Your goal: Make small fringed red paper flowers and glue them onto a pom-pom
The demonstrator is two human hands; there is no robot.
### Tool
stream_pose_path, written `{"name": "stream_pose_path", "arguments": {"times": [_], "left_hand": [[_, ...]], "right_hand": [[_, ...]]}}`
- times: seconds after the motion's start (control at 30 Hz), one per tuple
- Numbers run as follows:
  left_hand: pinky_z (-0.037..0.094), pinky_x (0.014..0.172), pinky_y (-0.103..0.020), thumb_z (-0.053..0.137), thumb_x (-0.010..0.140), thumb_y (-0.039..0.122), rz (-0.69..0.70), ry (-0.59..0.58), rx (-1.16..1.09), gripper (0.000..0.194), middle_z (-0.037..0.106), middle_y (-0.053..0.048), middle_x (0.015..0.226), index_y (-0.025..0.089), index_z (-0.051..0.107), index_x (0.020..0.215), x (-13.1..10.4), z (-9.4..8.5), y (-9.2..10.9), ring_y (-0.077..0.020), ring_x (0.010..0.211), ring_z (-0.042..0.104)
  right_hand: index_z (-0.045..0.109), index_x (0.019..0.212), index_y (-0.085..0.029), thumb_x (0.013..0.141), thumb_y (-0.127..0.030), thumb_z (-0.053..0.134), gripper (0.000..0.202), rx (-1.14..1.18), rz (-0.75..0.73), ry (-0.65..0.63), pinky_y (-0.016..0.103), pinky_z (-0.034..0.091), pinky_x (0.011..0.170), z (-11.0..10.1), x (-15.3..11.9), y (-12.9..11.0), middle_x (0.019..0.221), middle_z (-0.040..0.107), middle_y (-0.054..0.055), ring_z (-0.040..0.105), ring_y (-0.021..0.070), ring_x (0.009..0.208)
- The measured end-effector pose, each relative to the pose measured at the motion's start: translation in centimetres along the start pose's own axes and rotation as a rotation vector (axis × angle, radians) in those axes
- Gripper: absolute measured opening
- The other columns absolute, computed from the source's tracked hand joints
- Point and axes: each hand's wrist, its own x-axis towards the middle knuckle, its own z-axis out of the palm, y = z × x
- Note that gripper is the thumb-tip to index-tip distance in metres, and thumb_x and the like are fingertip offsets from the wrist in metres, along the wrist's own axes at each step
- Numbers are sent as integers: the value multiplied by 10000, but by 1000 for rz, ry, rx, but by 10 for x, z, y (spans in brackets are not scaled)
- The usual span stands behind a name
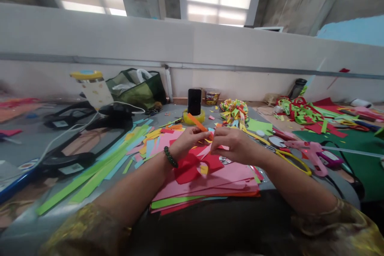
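Observation:
My left hand (193,139), with a dark green bead bracelet (171,157) at its wrist, pinches an orange paper strip (195,121) that sticks up past the fingers. Close beside it, my right hand (233,144) has its fingers closed at the strip's lower end; its fingertips partly hide the paper there. Both hands are above a stack of pink paper sheets (207,180), with red paper (183,170) on top. A small pink and yellow paper piece (203,169) shows just below the hands.
Green paper strips (99,172) and small scraps lie left. Behind stand a phone (194,102) on a yellow tape roll (192,118), and a paper pompom (235,111). Yellow-handled scissors (295,164) and a pink glue gun (313,153) lie right. A tumbler (93,90) and green bag (135,88) stand far left.

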Motion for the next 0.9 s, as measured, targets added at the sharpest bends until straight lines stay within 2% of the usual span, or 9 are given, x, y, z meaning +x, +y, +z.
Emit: {"name": "stream_pose_path", "arguments": {"times": [0.13,0.2,0.3,0.4,0.43,0.47,0.63,0.8,0.9], "left_hand": [[453,606,-214,783,661,243,-36,123,-38,152,689,-21,672,140,672,679,2,-7,7,-95,578,597],[452,600,-205,773,668,223,-46,155,-54,132,691,-17,671,144,668,678,2,-8,9,-87,565,592],[451,587,-204,776,651,226,-40,158,-37,142,686,-17,650,143,664,674,2,-5,8,-96,569,600],[446,576,-208,786,626,246,-33,136,3,171,666,-10,622,137,657,653,1,-1,4,-102,568,594],[443,572,-208,789,621,252,-32,129,10,178,662,-7,624,135,658,649,1,1,3,-99,566,587],[440,569,-205,791,617,256,-30,125,14,182,658,-4,627,133,661,648,1,2,1,-95,565,581],[439,558,-193,810,623,266,3,131,22,198,651,-4,646,124,683,678,0,4,-2,-83,567,567],[511,631,-212,825,647,247,52,77,-142,317,710,-23,796,156,720,932,0,-1,4,-109,667,636],[534,646,-219,811,681,266,99,33,-221,284,739,-53,874,152,727,927,2,-5,5,-120,703,653]], "right_hand": [[727,720,-199,895,-374,572,291,475,-99,-572,159,431,535,-7,-12,-16,603,643,-43,573,79,557],[701,658,-184,887,-540,500,468,598,-65,-734,157,370,465,-9,-14,-19,489,564,-68,500,62,458],[603,564,-167,777,-693,524,573,790,83,-500,178,324,448,-8,-6,-4,475,493,-70,424,55,444],[464,514,-184,604,-592,768,517,808,294,100,193,259,435,7,7,27,467,395,-96,327,45,448],[472,538,-182,562,-548,811,500,773,376,257,195,265,448,16,11,37,500,431,-88,347,48,471],[482,564,-182,529,-517,836,489,792,435,315,197,278,458,25,13,45,518,466,-80,377,53,485],[493,680,-198,500,-433,859,471,1193,542,207,211,355,482,58,16,62,511,559,-76,482,75,472],[537,739,-191,476,-352,897,474,1520,542,127,192,362,483,62,13,63,493,529,-108,488,60,456],[561,764,-180,481,-347,909,479,1652,506,72,177,361,481,64,11,62,535,570,-86,505,56,484]]}}
